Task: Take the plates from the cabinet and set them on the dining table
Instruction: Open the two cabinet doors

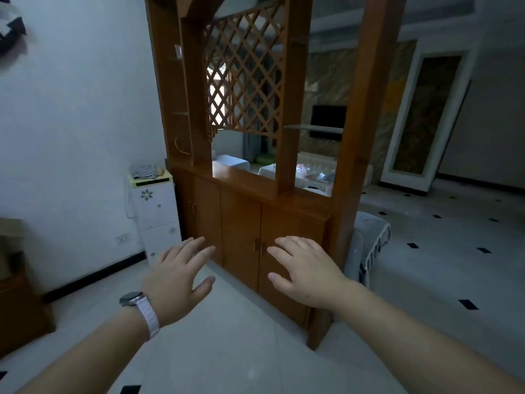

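Note:
A tall brown wooden cabinet [241,223] with a lattice panel above stands ahead of me. Its lower doors are shut, with two small handles [258,247] at the middle seam. My left hand [177,277], a watch on its wrist, is stretched forward with fingers spread and holds nothing. My right hand [305,273] is also spread and empty, held out in front of the right-hand door, near the handles. No plates are visible. No dining table can be made out for certain.
A white water dispenser [156,211] stands left of the cabinet against the white wall. A covered grey object [366,243] sits at the cabinet's right end. Dark wooden furniture [17,294] is at the far left. Tiled floor spreads right, toward a room with a screen.

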Demonstrator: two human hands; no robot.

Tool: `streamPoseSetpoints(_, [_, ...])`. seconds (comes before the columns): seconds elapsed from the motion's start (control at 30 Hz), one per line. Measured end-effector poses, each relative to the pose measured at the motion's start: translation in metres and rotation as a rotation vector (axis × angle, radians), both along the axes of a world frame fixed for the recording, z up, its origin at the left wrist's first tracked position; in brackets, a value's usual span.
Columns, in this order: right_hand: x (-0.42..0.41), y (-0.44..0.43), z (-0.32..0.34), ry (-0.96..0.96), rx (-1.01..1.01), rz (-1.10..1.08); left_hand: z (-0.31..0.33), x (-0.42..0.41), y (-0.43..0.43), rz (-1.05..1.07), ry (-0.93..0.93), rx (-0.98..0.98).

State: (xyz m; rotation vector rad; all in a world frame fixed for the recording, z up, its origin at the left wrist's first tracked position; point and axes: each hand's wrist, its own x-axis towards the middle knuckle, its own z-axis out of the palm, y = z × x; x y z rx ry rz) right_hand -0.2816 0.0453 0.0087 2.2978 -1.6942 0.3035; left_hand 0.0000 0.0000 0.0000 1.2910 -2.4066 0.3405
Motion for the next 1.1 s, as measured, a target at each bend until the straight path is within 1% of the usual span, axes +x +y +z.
streamPoseSetpoints(0.07, [0.021,-0.033,-0.001,0.01,-0.005,0.01,0.004,0.019,-0.031,0.009,0.03,0.038])
streamPoseSetpoints(0.17, [0.053,-0.085,0.003,0.002,-0.017,-0.011,0.009,0.048,-0.086,0.006,0.018,0.055])
streamPoseSetpoints(0.33, [0.086,-0.149,0.009,-0.025,-0.076,-0.057,0.024,0.087,-0.163,-0.009,0.024,0.024])
streamPoseSetpoints(0.57, [0.098,-0.209,0.002,0.004,-0.048,-0.075,0.007,0.109,-0.226,-0.068,0.037,0.038])
streamPoseSetpoints(0.67, [0.095,-0.236,-0.012,0.01,-0.016,-0.1,-0.004,0.111,-0.252,-0.079,0.065,0.064])
streamPoseSetpoints(0.8, [0.083,-0.276,-0.033,0.004,0.03,-0.135,-0.016,0.103,-0.293,-0.085,0.051,0.066])
streamPoseSetpoints(1.1, [0.041,-0.4,-0.071,-0.042,0.089,-0.146,-0.044,0.048,-0.421,-0.092,-0.031,0.101])
